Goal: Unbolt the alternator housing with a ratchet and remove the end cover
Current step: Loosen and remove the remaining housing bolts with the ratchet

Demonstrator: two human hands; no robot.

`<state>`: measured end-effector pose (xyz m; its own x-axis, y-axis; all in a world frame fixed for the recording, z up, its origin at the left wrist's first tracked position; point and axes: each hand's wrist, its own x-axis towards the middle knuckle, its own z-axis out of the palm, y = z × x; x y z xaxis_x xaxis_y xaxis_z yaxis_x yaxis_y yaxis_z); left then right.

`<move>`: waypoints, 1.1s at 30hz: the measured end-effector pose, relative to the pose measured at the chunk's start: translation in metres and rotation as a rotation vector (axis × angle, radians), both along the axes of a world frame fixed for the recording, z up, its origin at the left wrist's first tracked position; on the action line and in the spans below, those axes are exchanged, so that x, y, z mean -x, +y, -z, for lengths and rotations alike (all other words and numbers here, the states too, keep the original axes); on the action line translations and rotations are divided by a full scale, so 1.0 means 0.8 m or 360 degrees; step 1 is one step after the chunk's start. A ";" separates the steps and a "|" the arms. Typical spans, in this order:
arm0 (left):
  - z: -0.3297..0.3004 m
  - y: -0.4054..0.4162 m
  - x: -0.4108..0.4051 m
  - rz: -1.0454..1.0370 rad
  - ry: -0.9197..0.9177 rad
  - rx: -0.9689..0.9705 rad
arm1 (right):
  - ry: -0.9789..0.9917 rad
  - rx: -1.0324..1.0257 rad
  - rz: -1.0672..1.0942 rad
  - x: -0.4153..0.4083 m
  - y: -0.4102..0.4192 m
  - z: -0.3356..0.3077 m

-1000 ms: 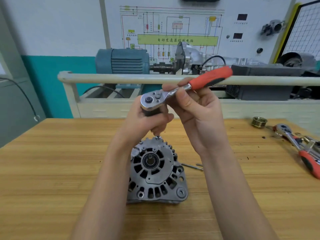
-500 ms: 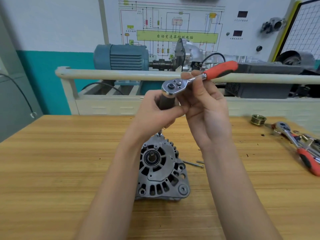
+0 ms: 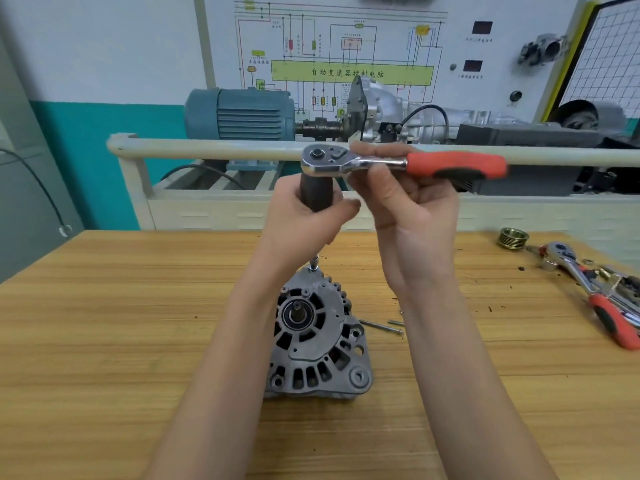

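The left hand [image 3: 304, 216] grips the dark extension bar [image 3: 313, 194], steadying it upright over the grey cast alternator [image 3: 318, 337]. The right hand [image 3: 408, 209] pinches the red-handled chrome ratchet [image 3: 398, 163] near its head, likely to spin a top bolt out.

Likely automotive training workshop, wiring-diagram panel [image 3: 341, 53], motor rig [image 3: 239, 114], wooden bench [image 3: 104, 323]

Green bar [image 3: 351, 71] on wiring-diagram board [image 3: 485, 15], 12 o'clock from alternator: reads "自动变速器控制电脑". Small captions beside diagram symbols and under two dark displays [image 3: 482, 27] at 1 o'clock: too small to read.
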<state>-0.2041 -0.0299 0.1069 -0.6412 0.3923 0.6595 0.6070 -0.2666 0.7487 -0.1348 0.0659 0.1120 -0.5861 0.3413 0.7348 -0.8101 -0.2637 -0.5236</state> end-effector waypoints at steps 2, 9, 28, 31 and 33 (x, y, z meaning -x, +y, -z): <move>0.000 -0.006 0.001 0.0164 0.0147 0.0085 | -0.0160 0.0151 -0.0276 0.001 0.000 -0.001; -0.006 -0.005 -0.001 0.0198 -0.0100 -0.0161 | 0.0057 -0.0289 0.0102 -0.007 0.008 -0.002; -0.006 -0.003 -0.010 0.0186 -0.0052 -0.0031 | -0.0046 -0.0024 -0.0164 -0.010 0.008 -0.007; -0.009 0.002 -0.008 0.0067 -0.0207 -0.0239 | 0.0271 -0.0478 0.0205 -0.009 0.013 -0.004; -0.009 0.004 -0.008 0.0026 -0.0200 -0.0243 | 0.0369 -0.0614 0.0325 -0.008 0.014 -0.003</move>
